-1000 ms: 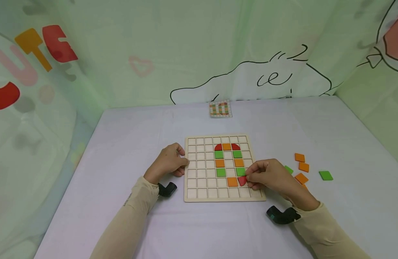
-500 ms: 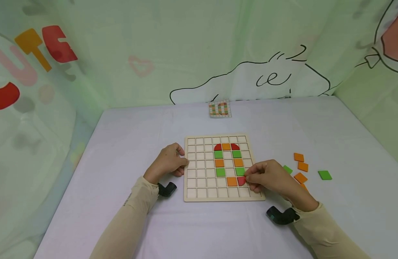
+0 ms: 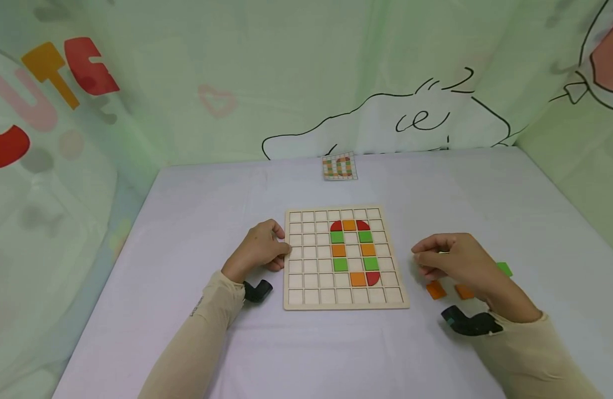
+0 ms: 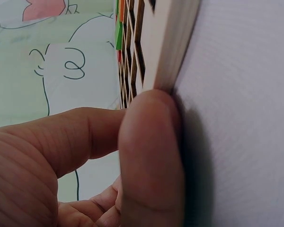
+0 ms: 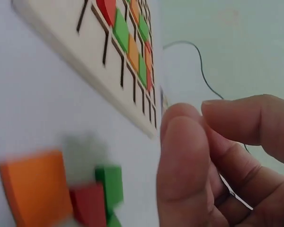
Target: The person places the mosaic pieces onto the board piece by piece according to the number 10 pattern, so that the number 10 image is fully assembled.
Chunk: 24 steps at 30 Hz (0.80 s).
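A square wooden grid board lies on the table. Red, orange and green tiles on it form a ring shape with its lower left corner bare. A red rounded tile sits in the ring's lower right corner. My left hand holds the board's left edge; in the left wrist view its thumb presses against the wooden side. My right hand is off the board, above loose tiles, with fingers loosely bent. Nothing shows between thumb and fingers in the right wrist view.
Loose orange tiles and a green tile lie under and around my right hand, partly hidden. In the right wrist view a red tile lies among them. A pattern card stands at the table's back, by the curtain.
My right hand has let go of the red rounded tile, which now lies squarely in its cell, and has moved right over the loose tiles. The left hand stays at the board's edge.
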### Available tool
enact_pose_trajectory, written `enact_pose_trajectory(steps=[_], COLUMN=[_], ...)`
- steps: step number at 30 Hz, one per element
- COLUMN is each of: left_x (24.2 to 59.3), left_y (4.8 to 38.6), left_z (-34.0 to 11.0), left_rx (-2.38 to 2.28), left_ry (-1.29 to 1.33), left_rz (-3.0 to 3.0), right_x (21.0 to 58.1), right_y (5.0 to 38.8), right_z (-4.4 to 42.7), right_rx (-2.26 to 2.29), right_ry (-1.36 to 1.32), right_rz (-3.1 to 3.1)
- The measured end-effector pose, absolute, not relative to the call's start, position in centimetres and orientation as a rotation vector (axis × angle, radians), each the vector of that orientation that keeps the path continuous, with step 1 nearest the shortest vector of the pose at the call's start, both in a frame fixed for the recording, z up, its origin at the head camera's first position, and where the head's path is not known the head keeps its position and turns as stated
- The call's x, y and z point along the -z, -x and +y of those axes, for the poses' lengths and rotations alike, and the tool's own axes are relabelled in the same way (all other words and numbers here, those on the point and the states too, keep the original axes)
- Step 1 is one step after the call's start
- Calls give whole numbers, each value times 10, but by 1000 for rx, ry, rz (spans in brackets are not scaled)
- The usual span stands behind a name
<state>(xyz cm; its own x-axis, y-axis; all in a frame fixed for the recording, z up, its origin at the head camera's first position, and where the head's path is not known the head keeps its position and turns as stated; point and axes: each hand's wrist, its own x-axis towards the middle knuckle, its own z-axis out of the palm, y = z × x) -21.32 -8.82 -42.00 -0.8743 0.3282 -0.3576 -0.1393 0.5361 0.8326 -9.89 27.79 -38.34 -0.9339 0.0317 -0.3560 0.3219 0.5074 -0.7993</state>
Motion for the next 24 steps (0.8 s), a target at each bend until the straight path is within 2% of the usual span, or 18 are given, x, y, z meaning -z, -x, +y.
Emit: enact_pose_trajectory(steps=[9,24], left_x=[421,419], left_y=[214,213], left_z=[-89,-88], left_rx=[-1295,-1300], left_ry=[-154,-154], left_rz=[2317,2312], right_x=[384,394], right_y=[83,86], right_z=[318,314], right_rx=[1217,1074], right_ry=[-270,-237], right_rz=[2508,2526])
